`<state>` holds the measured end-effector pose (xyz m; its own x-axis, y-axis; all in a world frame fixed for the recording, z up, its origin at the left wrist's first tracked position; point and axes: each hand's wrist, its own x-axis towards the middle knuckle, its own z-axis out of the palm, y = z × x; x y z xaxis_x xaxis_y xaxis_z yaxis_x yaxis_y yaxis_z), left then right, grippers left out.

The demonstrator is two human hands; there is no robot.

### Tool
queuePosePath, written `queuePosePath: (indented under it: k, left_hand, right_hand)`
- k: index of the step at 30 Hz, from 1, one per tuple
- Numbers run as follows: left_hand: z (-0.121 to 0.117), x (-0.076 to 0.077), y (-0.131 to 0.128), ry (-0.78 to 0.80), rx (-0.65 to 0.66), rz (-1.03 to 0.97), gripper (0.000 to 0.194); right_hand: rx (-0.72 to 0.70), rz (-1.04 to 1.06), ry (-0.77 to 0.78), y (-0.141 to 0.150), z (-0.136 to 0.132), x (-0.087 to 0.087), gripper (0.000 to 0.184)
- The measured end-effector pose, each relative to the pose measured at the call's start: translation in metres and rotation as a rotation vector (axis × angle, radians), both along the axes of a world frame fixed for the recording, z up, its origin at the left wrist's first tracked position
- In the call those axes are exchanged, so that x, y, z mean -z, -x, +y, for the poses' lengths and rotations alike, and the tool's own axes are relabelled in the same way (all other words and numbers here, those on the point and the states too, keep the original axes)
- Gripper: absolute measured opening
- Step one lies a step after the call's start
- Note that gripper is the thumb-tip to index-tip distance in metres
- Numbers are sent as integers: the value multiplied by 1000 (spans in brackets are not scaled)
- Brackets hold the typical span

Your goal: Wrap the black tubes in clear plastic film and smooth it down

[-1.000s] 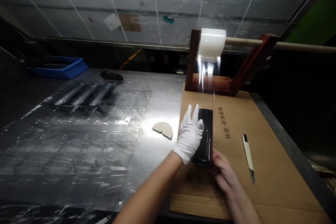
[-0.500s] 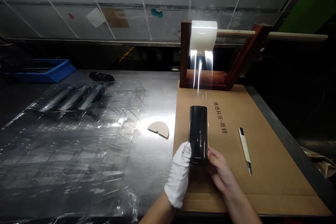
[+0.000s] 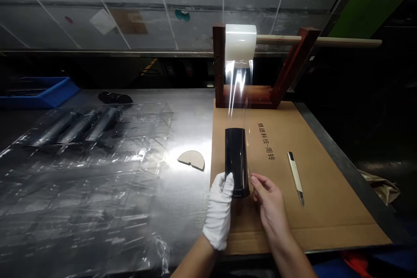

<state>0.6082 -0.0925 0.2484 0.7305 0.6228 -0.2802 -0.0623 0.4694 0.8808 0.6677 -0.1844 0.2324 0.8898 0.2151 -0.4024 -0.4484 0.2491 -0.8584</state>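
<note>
Black cylinder (image 3: 236,163) rests on the kraft cardboard sheet (image 3: 329,230), my gloved left grip (image 3: 219,210) open against its near end and my bare right grip (image 3: 267,208) open just beside it, so a careless nudge could roll it toward the utility knife (image 3: 296,178) on the sheet.

Chinese lettering (image 3: 266,141) "科技-周转" on cardboard sheet (image 3: 325,200)

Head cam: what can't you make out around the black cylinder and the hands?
Head view only:
- Black cylinder: lower left side hidden by the white-gloved left hand.
- Right hand: too small to tell whether its fingertips touch the cylinder.
- Dark rods: blurred by the glare on the clear plastic tray.
- Blue tray: cut off by the left edge.
- Red item: cut off by the bottom edge.
</note>
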Motion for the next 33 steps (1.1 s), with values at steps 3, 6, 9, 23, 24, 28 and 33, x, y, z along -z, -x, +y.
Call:
queuePosePath:
  k: [3,6,9,23,24,28,33]
  left_hand:
    - [2,0,0,-24,-40,30,19]
    - [2,1,0,-19,-70,43,18]
    - [0,2,-1,21,-72,26,19]
    - [-12,-12,1,249,-62,-149,19]
    - [-12,-11,1,257,-60,-157,19]
    - [-10,-10,1,310,-58,-189,18]
    - [-8,-11,3,400,-41,-248,19]
  right_hand:
    - [28,-22,-13,0,-6,-10,29]
    - [22,-40,-25,2,-12,-19,28]
    - [52,-40,-13,3,-15,-21,28]
    - [8,141,-106,7,-1,-5,35]
    - [-2,166,-135,7,0,-6,35]
    - [-21,275,-262,8,4,-12,30]
    - [-60,422,-428,8,9,-19,32]
